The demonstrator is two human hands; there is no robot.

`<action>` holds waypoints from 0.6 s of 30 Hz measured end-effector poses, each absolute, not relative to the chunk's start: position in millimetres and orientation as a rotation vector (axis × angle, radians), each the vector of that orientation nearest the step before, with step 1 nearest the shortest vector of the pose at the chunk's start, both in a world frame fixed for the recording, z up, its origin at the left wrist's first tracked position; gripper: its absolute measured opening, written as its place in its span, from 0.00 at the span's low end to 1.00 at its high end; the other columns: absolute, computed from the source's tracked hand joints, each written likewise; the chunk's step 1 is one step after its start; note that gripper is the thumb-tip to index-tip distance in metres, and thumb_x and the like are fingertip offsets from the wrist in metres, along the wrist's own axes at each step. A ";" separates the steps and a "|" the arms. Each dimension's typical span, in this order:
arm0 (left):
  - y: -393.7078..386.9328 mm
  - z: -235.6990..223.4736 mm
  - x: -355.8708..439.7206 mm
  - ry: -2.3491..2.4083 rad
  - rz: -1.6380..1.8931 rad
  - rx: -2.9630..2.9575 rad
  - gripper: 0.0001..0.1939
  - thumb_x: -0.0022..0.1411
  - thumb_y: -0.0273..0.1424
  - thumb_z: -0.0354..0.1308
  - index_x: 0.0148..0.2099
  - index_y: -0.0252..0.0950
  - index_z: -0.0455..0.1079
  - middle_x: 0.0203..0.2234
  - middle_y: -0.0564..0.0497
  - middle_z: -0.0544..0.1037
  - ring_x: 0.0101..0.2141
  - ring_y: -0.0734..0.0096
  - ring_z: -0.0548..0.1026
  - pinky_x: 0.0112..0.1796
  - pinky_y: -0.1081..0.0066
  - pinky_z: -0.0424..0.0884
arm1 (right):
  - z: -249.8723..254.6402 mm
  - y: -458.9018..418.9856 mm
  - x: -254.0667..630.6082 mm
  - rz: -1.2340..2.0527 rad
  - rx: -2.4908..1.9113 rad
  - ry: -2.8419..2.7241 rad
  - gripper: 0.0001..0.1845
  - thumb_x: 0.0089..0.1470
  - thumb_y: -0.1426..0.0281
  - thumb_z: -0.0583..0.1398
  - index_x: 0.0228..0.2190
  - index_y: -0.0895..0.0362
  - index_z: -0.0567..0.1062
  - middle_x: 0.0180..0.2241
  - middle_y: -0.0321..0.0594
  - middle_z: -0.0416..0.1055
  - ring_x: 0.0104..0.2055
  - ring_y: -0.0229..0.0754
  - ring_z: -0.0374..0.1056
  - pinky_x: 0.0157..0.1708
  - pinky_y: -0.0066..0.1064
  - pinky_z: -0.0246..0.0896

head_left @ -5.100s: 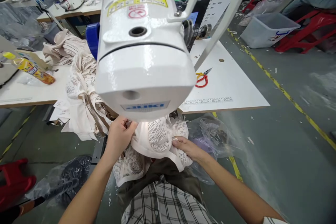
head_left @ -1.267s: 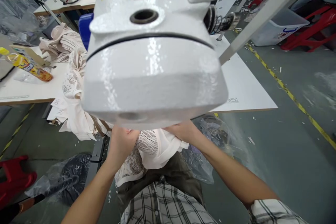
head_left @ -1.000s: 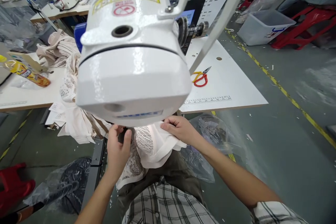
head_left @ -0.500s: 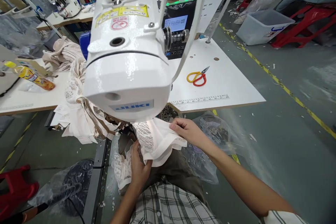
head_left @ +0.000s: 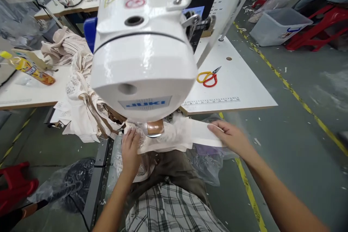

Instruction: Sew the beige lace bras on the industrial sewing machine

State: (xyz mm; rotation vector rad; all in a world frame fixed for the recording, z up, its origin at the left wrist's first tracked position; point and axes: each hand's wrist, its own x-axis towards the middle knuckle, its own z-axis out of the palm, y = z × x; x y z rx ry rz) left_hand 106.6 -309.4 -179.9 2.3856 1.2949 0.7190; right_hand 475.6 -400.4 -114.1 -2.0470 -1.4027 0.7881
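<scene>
A pale lace bra is stretched sideways under the head of a white sewing machine. At its right end my right hand pinches the smooth band between thumb and fingers and pulls it taut. My left hand is closed over the lace part on the left, close to the machine head; its thumb is hidden. More lace hangs below that hand, over the lap. A copper-coloured plate shows under the head, in front of the fabric. The needle is out of sight.
Left of the machine, a heap of similar garments hangs over the table edge, near a drink bottle. Scissors and a printed ruler strip are on the right tabletop. A clear plastic bin stands on the floor.
My right hand has moved right, drawing the band out straight. My left hand has shifted left and up onto the lace. The bra is now spread under the machine head, which appears closer.
</scene>
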 end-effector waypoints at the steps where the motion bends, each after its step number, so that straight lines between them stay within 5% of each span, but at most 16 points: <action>1: -310.0 -182.1 118.2 1.240 0.675 2.438 0.31 0.58 0.17 0.49 0.63 0.39 0.63 0.63 0.40 0.63 0.66 0.48 0.56 0.62 0.43 0.55 | -123.3 -407.1 489.5 0.761 -2.168 -1.401 0.22 0.61 0.52 0.52 0.28 0.55 0.73 0.24 0.39 0.71 0.26 0.44 0.66 0.24 0.32 0.54; 5: -318.9 -197.1 148.5 1.030 0.347 2.481 0.31 0.59 0.26 0.57 0.65 0.42 0.61 0.58 0.42 0.70 0.60 0.51 0.65 0.59 0.50 0.63 | -159.6 -420.8 515.4 0.773 -2.470 -1.543 0.19 0.60 0.57 0.53 0.33 0.56 0.76 0.31 0.46 0.77 0.30 0.50 0.71 0.24 0.35 0.58; 9: -315.2 -215.0 95.4 1.491 0.140 2.234 0.23 0.68 0.32 0.48 0.62 0.33 0.63 0.58 0.37 0.68 0.59 0.56 0.66 0.58 0.59 0.64 | -178.4 -403.9 474.4 0.680 -2.147 -1.666 0.20 0.61 0.59 0.54 0.47 0.58 0.74 0.49 0.52 0.73 0.51 0.55 0.70 0.44 0.42 0.67; 12: -318.1 -228.6 22.7 1.918 -0.039 1.979 0.23 0.70 0.34 0.41 0.56 0.22 0.65 0.48 0.28 0.73 0.51 0.49 0.72 0.50 0.56 0.68 | -177.3 -381.9 414.9 0.799 -1.818 -1.691 0.17 0.63 0.60 0.53 0.46 0.57 0.74 0.47 0.49 0.74 0.50 0.51 0.70 0.47 0.41 0.66; 15: -338.8 -242.6 -30.0 2.042 -0.289 1.732 0.16 0.66 0.36 0.48 0.38 0.30 0.71 0.31 0.38 0.78 0.38 0.54 0.77 0.38 0.65 0.69 | -170.5 -367.1 354.4 1.067 -1.511 -1.839 0.14 0.64 0.62 0.54 0.43 0.55 0.75 0.43 0.45 0.75 0.45 0.46 0.71 0.44 0.36 0.66; 18: -359.9 -255.3 -48.8 2.013 -0.383 1.641 0.14 0.67 0.35 0.48 0.32 0.35 0.68 0.30 0.44 0.78 0.34 0.62 0.76 0.35 0.71 0.65 | -170.0 -362.8 304.9 1.234 -1.223 -2.061 0.12 0.65 0.65 0.55 0.41 0.55 0.77 0.41 0.42 0.76 0.44 0.44 0.72 0.44 0.34 0.64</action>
